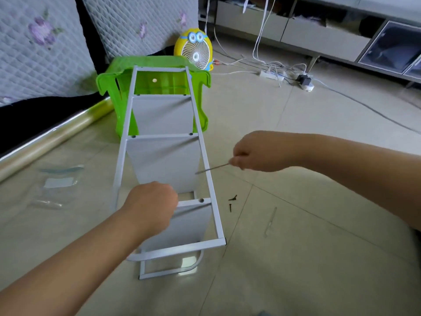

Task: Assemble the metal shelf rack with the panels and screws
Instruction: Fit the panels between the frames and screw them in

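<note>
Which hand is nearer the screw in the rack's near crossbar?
Left. Left hand sits just left of the screw; right hand, holding a thin metal tool, is farther up-right.

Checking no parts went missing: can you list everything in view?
shelf rack: one, white, lying on floor, centre
loose screws: about three, dark, floor right of rack
stool: one, green, at rack's far end
fan: one, yellow, behind stool
plastic bags: few, clear, floor left
power strip: one, white, far right
thin metal tool: one, grey, in right hand
left hand: curled over rack's near crossbar
right hand: pinching tool
</note>
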A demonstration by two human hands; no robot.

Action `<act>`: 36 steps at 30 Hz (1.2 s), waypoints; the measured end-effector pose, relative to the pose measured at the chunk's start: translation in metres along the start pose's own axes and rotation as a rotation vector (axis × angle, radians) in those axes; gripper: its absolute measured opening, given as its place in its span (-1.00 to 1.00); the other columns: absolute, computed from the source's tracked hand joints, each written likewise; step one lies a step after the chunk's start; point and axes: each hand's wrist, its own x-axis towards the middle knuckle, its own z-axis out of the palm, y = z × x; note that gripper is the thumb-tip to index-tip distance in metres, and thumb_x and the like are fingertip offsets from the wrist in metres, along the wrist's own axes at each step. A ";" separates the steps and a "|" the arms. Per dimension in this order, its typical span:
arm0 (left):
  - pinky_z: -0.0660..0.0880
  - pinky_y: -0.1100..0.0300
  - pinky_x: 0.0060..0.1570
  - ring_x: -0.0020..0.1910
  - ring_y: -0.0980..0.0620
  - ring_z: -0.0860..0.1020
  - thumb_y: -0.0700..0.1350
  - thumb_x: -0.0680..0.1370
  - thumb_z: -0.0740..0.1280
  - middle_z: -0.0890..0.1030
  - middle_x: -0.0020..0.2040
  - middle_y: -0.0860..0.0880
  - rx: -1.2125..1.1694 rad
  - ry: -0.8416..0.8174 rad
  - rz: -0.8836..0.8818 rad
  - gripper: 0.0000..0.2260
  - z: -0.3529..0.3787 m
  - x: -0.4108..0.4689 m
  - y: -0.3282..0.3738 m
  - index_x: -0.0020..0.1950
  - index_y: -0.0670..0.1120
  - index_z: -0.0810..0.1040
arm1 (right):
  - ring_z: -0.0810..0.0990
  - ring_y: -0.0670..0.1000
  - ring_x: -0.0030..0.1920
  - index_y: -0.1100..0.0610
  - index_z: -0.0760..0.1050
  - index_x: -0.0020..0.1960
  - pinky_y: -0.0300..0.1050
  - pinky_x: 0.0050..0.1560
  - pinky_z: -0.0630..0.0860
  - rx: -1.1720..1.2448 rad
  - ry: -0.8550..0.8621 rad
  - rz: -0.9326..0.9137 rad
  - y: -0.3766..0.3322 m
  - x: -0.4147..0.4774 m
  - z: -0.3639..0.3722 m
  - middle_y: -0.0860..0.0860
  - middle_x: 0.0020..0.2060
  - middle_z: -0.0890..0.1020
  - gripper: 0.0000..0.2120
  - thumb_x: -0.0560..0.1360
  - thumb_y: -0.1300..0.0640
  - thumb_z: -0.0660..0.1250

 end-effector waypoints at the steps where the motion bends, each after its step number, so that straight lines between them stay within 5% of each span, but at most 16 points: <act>1: 0.37 0.16 -0.10 0.15 -0.06 0.46 -0.02 0.60 0.12 0.50 0.10 -0.03 -0.034 0.008 -0.001 -0.77 -0.002 -0.001 0.001 0.08 -0.07 0.52 | 0.39 -0.07 -0.32 0.15 0.41 -0.14 -0.32 -0.35 0.31 0.150 0.041 0.013 0.017 0.000 0.005 -0.04 -0.33 0.39 -0.73 0.62 0.05 0.05; 4: 0.34 0.19 -0.13 0.12 -0.01 0.42 0.14 0.59 0.05 0.46 -0.06 0.01 -0.172 0.138 0.031 -0.68 -0.004 -0.003 0.008 -0.02 -0.01 0.49 | 0.40 -0.05 -0.37 0.12 0.41 -0.11 -0.26 -0.33 0.34 0.427 0.129 0.148 0.070 0.008 0.046 -0.03 -0.38 0.40 -0.80 0.61 0.13 0.06; 8: 0.51 0.08 -0.28 -0.15 -0.11 0.54 0.19 0.46 -0.04 0.55 -0.24 -0.02 -0.414 0.378 0.073 -0.49 0.000 0.004 0.020 -0.08 -0.10 0.59 | 0.51 0.09 -0.10 0.19 0.56 -0.02 -0.15 -0.25 0.32 0.403 0.218 0.312 0.125 0.039 0.142 0.06 -0.22 0.57 -0.79 0.58 0.14 0.16; 11: 0.49 0.12 -0.46 -0.35 -0.09 0.54 0.09 0.45 0.10 0.54 -0.37 -0.03 -0.452 0.516 0.081 -0.62 0.006 0.019 0.028 -0.20 -0.12 0.61 | 0.57 0.18 0.00 0.27 0.60 0.04 -0.09 -0.07 0.43 0.540 0.285 0.476 0.151 0.059 0.217 0.22 -0.06 0.62 -0.77 0.54 0.16 0.25; 13: 0.46 0.17 -0.44 -0.38 -0.05 0.51 0.05 0.44 0.14 0.53 -0.39 -0.01 -0.491 0.549 0.118 -0.67 0.008 0.025 0.031 -0.19 -0.12 0.62 | 0.59 0.17 -0.07 0.28 0.62 -0.04 -0.13 -0.19 0.41 0.564 0.287 0.563 0.159 0.070 0.257 0.20 -0.14 0.65 -0.76 0.53 0.14 0.25; 15: 0.43 0.26 -0.39 -0.37 0.09 0.44 0.03 0.44 0.17 0.51 -0.40 0.02 -0.538 0.545 0.162 -0.71 0.013 0.028 0.032 -0.16 -0.10 0.61 | 0.56 0.12 -0.22 0.27 0.62 -0.17 -0.22 -0.41 0.26 0.497 0.283 0.631 0.163 0.081 0.284 0.12 -0.33 0.60 -0.71 0.53 0.10 0.23; 17: 0.35 0.34 -0.36 -0.33 0.19 0.35 0.04 0.43 0.18 0.46 -0.39 0.11 -0.627 0.505 0.174 -0.80 0.018 0.029 0.030 -0.10 0.00 0.55 | 0.52 0.10 -0.25 0.24 0.58 -0.25 -0.22 -0.43 0.20 0.373 0.279 0.649 0.163 0.090 0.299 0.11 -0.37 0.55 -0.66 0.55 0.06 0.20; 20: 0.29 0.47 -0.34 -0.34 0.32 0.38 0.12 0.40 0.22 0.43 -0.42 0.17 -0.794 0.358 0.146 -0.80 0.016 0.030 0.025 -0.03 0.11 0.42 | 0.56 0.15 -0.11 0.28 0.58 -0.12 -0.18 -0.27 0.30 0.282 0.235 0.637 0.161 0.098 0.314 0.20 -0.15 0.62 -0.67 0.57 0.08 0.15; 23: 0.31 0.51 -0.35 -0.42 0.24 0.40 0.03 0.32 0.36 0.52 -0.29 0.22 -1.054 0.183 0.101 -0.92 0.011 0.034 0.019 -0.22 0.12 0.52 | 0.55 0.18 0.00 0.31 0.51 0.02 -0.14 -0.18 0.36 0.313 0.136 0.642 0.160 0.101 0.326 0.25 -0.02 0.58 -0.74 0.57 0.14 0.14; 27: 0.31 0.53 -0.35 -0.44 0.22 0.39 -0.03 0.28 0.37 0.53 -0.30 0.17 -1.181 0.117 0.139 -0.82 0.012 0.036 0.015 -0.17 0.20 0.52 | 0.53 0.19 0.04 0.29 0.43 0.09 -0.11 -0.14 0.37 0.272 0.067 0.655 0.163 0.105 0.323 0.24 0.05 0.54 -0.78 0.55 0.17 0.13; 36: 0.39 0.47 -0.30 -0.39 0.25 0.47 0.14 0.16 0.42 0.59 -0.30 0.19 -1.308 0.070 0.116 -0.76 0.018 0.035 0.011 -0.19 0.33 0.59 | 0.51 0.21 0.11 0.32 0.47 0.12 -0.06 0.01 0.41 0.255 0.075 0.281 0.139 0.182 0.271 0.27 0.05 0.57 -0.72 0.52 0.15 0.25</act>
